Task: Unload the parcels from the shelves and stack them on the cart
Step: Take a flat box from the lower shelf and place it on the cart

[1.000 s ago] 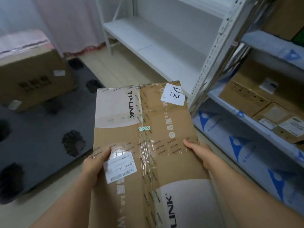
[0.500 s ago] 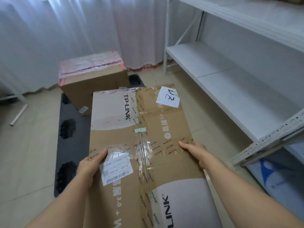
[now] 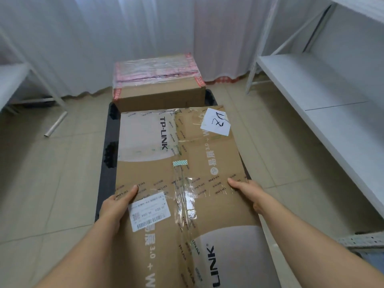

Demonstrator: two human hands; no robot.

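I carry a long flat brown TP-LINK parcel (image 3: 178,175) with clear tape, a white barcode label and a handwritten note. My left hand (image 3: 117,206) grips its left edge with the thumb on top. My right hand (image 3: 248,191) grips the right edge the same way. The parcel hangs over the dark flat cart (image 3: 105,169) on the floor, hiding most of its deck. At the cart's far end sits a brown parcel (image 3: 159,84) with a pink-taped top.
A white shelf unit (image 3: 324,96) with bare boards runs along the right. Another white rack (image 3: 25,80) stands at the left. A white tube (image 3: 55,124) lies on the tiled floor. White curtains hang behind the cart.
I have turned left, away from the loaded shelves, and the cart with its pink-taped parcel has come to the centre, straight ahead under the parcel I hold. Both grips are unchanged.
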